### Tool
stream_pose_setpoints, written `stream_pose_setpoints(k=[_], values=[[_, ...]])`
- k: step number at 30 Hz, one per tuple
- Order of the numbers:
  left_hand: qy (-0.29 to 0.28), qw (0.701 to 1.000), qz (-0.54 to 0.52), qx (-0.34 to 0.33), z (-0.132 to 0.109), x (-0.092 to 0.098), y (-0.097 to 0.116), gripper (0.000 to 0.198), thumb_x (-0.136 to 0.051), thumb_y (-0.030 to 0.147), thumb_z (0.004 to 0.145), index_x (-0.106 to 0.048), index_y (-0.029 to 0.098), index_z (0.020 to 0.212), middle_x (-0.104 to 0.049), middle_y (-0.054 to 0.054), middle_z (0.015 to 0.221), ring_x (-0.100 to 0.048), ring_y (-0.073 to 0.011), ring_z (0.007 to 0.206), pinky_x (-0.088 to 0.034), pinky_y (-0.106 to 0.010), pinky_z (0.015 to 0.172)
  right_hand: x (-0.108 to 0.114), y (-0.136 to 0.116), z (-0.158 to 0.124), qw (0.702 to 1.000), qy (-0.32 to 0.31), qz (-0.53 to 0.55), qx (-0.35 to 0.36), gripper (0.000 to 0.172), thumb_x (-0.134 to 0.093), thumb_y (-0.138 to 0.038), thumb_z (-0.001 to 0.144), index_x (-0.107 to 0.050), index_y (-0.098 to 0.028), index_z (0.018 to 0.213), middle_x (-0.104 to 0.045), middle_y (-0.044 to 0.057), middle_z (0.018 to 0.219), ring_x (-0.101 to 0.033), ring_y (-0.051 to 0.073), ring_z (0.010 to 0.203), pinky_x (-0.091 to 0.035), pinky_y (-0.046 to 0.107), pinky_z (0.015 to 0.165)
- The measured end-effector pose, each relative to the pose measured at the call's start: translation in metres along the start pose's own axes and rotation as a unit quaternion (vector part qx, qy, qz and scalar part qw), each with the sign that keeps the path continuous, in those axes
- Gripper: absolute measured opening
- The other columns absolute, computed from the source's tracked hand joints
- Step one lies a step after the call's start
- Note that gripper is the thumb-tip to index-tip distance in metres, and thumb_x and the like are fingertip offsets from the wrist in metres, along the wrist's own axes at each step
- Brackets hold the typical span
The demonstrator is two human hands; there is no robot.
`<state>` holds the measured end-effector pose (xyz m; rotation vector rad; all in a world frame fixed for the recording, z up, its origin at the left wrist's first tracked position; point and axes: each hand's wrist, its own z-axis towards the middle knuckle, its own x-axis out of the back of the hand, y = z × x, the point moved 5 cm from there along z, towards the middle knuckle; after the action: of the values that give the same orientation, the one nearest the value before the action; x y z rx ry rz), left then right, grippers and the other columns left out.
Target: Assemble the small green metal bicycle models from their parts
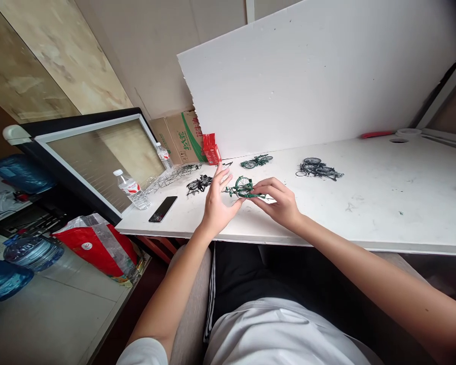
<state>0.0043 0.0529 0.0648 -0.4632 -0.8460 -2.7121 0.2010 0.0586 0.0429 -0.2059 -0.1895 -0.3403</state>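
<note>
— How many of the little bikes do you count?

— Two green ones. The small green model bicycle [243, 188] is held just above the white desk [383, 213], near its front edge, between the person's hands. The right hand [279, 203] is closed in a pinch on its frame. The left hand [217, 203] is open with its fingers spread, and its thumb side is against the wheel end. The second green model bicycle [256, 161] lies farther back.

— And the dark ones?

— There are two heaps of black model bicycles, one to the left [198, 184] and one to the right [319, 169]. They're too tangled to count.

— Anything else?

— Two clear plastic water bottles [133, 190] with red-and-white labels, one flat black phone [163, 209] and one small red carton [212, 148]. On the floor I can see three big blue water jugs [32, 251].

— Any writing you can read?

— The brown cardboard box [180, 136] has green characters printed on it, but I can't make them out. The bottle labels are too small to read.
</note>
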Motion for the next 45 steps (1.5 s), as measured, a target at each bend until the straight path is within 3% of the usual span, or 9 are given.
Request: stream_pose_setpoints(k=[5,9,12,14,19,25,31,37,45], values=[[0.063,0.994,-0.081,0.042,-0.001,0.003,-0.009,0.075,-0.08,0.025,0.084,-0.046,0.03,0.151,-0.039,-0.016,0.169,-0.055,-0.035,0.145,-0.042,-0.057,0.124,0.011,0.002,0.001,0.998,0.056,-0.026,0.007,0.014,-0.08,-0.019,0.095,-0.076,-0.028,0.105,-0.077,0.007,0.101,-0.077,0.024,0.092,-0.067,0.04,0.076],[0.209,0.902,-0.296,0.236,-0.011,-0.008,-0.028,0.036,-0.074,0.028,0.083,-0.061,0.021,0.116,-0.065,-0.01,0.125,-0.072,-0.0255,0.106,-0.053,-0.054,0.11,0.021,0.002,0.004,0.994,0.1,-0.049,0.016,0.016,-0.083,-0.019,0.091,-0.077,-0.029,0.101,-0.078,0.007,0.1,-0.077,0.025,0.091,-0.067,0.042,0.075],[0.112,0.791,-0.478,0.365,-0.016,-0.039,-0.017,0.034,-0.073,0.034,0.082,-0.069,0.016,0.111,-0.07,-0.012,0.115,-0.072,-0.0268,0.107,-0.052,-0.053,0.113,0.021,0.002,0.004,0.994,0.091,-0.05,0.014,0.016,-0.083,-0.018,0.091,-0.076,-0.029,0.101,-0.078,0.007,0.099,-0.077,0.025,0.09,-0.067,0.041,0.074],[0.065,0.767,-0.535,0.348,-0.015,-0.049,0.002,0.034,-0.075,0.032,0.085,-0.072,0.017,0.116,-0.07,-0.012,0.124,-0.069,-0.0266,0.119,-0.049,-0.049,0.119,0.019,0.002,0.002,0.996,0.077,-0.044,0.017,0.017,-0.082,-0.018,0.092,-0.076,-0.029,0.102,-0.077,0.007,0.099,-0.077,0.024,0.089,-0.067,0.041,0.074],[0.026,0.811,-0.503,0.297,-0.016,-0.057,0.017,0.037,-0.083,0.029,0.091,-0.073,0.023,0.126,-0.066,-0.009,0.142,-0.06,-0.0264,0.137,-0.047,-0.045,0.122,0.012,0.0,-0.002,0.998,0.051,-0.031,0.012,0.014,-0.077,-0.015,0.094,-0.073,-0.028,0.099,-0.074,0.007,0.099,-0.075,0.023,0.089,-0.065,0.04,0.074],[0.052,0.849,-0.421,0.315,-0.022,-0.056,-0.024,0.049,-0.092,0.032,0.082,-0.073,0.021,0.126,-0.068,-0.011,0.141,-0.066,-0.028,0.129,-0.052,-0.043,0.114,-0.002,0.012,-0.01,0.998,-0.029,-0.018,-0.052,0.02,-0.069,-0.012,0.092,-0.064,-0.027,0.105,-0.07,0.008,0.102,-0.07,0.026,0.098,-0.061,0.043,0.081],[0.073,0.884,-0.344,0.309,-0.03,-0.051,-0.065,0.065,-0.095,0.031,0.076,-0.067,0.019,0.133,-0.064,-0.015,0.148,-0.071,-0.0269,0.12,-0.053,-0.044,0.113,-0.025,0.038,-0.034,0.973,-0.169,0.024,-0.155,0.061,-0.051,0.0,0.081,-0.054,-0.025,0.137,-0.065,0.013,0.129,-0.064,0.03,0.123,-0.059,0.049,0.094],[0.062,0.881,-0.332,0.33,-0.044,-0.065,-0.083,0.084,-0.1,0.032,0.069,-0.059,0.02,0.141,-0.056,-0.02,0.155,-0.07,-0.0309,0.124,-0.057,-0.05,0.111,-0.029,0.051,-0.04,0.952,-0.169,0.057,-0.25,0.03,-0.053,-0.025,0.104,-0.068,-0.024,0.13,-0.069,0.012,0.119,-0.068,0.028,0.112,-0.06,0.044,0.086],[0.044,0.885,-0.335,0.319,-0.047,-0.072,-0.083,0.082,-0.102,0.035,0.065,-0.061,0.018,0.134,-0.061,-0.019,0.145,-0.072,-0.0273,0.116,-0.059,-0.05,0.108,-0.034,0.058,-0.046,0.941,-0.114,0.084,-0.307,0.023,-0.063,-0.028,0.098,-0.075,-0.019,0.116,-0.071,0.01,0.108,-0.072,0.023,0.099,-0.062,0.038,0.082]])
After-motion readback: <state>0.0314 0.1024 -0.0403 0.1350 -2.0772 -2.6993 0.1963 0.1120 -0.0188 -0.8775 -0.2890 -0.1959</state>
